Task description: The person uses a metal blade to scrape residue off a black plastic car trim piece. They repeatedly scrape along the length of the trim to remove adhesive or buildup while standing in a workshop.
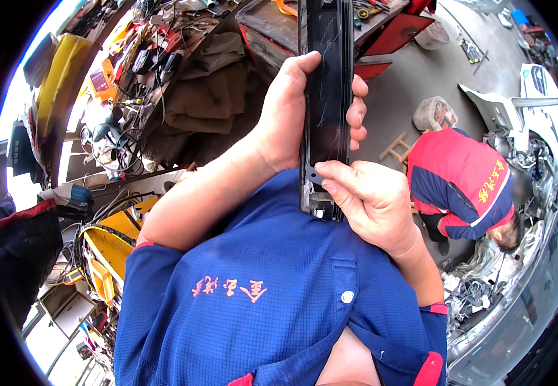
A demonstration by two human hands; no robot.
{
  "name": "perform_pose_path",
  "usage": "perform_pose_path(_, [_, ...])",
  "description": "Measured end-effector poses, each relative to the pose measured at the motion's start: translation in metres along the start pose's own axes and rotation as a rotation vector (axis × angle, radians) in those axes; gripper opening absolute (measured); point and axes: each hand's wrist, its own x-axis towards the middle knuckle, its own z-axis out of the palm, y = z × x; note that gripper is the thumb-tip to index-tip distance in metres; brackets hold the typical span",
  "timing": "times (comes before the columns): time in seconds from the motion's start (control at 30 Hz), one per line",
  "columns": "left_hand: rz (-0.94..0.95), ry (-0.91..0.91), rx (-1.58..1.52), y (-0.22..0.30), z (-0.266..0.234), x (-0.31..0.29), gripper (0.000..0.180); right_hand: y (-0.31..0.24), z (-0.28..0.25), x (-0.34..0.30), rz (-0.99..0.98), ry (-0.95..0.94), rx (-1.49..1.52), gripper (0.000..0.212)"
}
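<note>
Squarely before the blue shirt (227,270), a long black strip (328,109) runs lengthwise away from the chest; the left hand (285,119) wraps firmly around it, while the right hand (377,201) pinches a small dark piece (314,174) at its near end. Rightward, a co-worker (459,183) bends over an opened car (517,309).

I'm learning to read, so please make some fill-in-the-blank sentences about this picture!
1. The bare hand wrapped around the long, glossy black strip is the person's ____ hand.
2. In the picture, the other bare hand is ____ (above or below) it.
3. The person's short-sleeved, textured cloth shirt is mostly ____ in colour.
4. The co-worker in the red-and-navy cloth shirt bends over on the picture's ____ side.

Missing words: left; below; blue; right.
</note>
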Motion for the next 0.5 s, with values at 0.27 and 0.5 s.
perform_pose_path(0.27, [0.0, 0.037, -0.007, -0.005, -0.004, -0.0014, 0.068, -0.0023, -0.0072, 0.0005, -0.036, -0.105, -0.047, 0.028])
perform_pose_path(0.5, [-0.003, 0.065, 0.006, -0.0072, -0.0019, -0.0049, 0.069, 0.0015, -0.0081, -0.0017, -0.067, -0.144, 0.02, 0.033])
